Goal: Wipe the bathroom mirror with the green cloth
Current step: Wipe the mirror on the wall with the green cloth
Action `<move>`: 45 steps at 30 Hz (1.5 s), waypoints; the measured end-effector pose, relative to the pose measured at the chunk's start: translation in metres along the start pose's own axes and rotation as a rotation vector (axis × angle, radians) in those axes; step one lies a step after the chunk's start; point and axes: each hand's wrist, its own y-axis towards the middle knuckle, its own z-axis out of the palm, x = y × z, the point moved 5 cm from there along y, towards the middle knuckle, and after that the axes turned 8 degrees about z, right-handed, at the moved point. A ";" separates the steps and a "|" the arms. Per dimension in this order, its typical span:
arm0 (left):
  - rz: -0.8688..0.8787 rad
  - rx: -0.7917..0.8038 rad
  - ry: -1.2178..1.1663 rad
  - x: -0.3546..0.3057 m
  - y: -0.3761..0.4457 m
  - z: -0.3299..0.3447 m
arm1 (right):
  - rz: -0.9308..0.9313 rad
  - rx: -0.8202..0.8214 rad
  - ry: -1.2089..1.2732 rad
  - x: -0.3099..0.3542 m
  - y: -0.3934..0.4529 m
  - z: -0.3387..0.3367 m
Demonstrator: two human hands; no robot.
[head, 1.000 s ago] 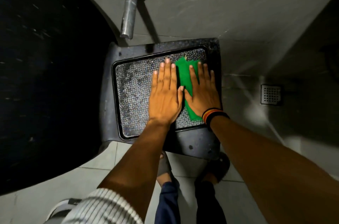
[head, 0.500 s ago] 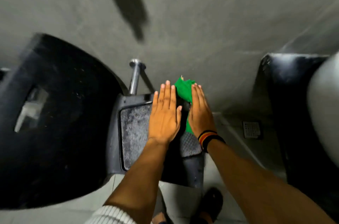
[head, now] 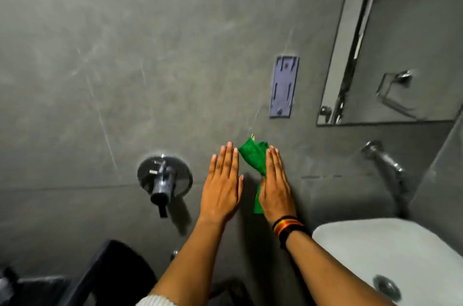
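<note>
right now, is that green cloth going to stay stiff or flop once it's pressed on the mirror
Probably floppy: the crumpled green fabric cloth bunches above the right hand and a strip droops below it. It likely weighs little, since it sits under flat fingers with no visible clench. It should flatten against the wall-mounted rectangular mirror.

The green cloth [head: 253, 158] at centre looks soft, matt fabric. The wall [head: 125, 55] is matt grey with faint streaks. The tap [head: 164, 180] at left is glossy metal. The mirror [head: 400, 42] at upper right is smooth, reflective glass. The basin [head: 400, 250] at lower right is smooth, glossy white.
</note>
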 end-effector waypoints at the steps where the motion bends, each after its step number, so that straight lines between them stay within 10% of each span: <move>1: 0.010 -0.039 0.010 -0.001 0.021 -0.017 | -0.022 -0.052 0.006 0.010 0.016 -0.016; 19: 0.235 -0.518 0.179 -0.068 0.274 -0.240 | -0.359 -0.631 -0.127 0.119 0.227 -0.264; 24: 0.241 -0.515 0.203 -0.061 0.293 -0.222 | 0.006 -0.808 0.321 0.058 0.247 -0.288; 32: 0.253 -0.484 0.268 -0.046 0.327 -0.181 | 0.484 -0.766 0.648 -0.100 0.201 -0.186; 45: 0.294 -0.473 0.360 -0.032 0.372 -0.140 | 0.179 -0.534 -0.147 -0.146 0.197 -0.058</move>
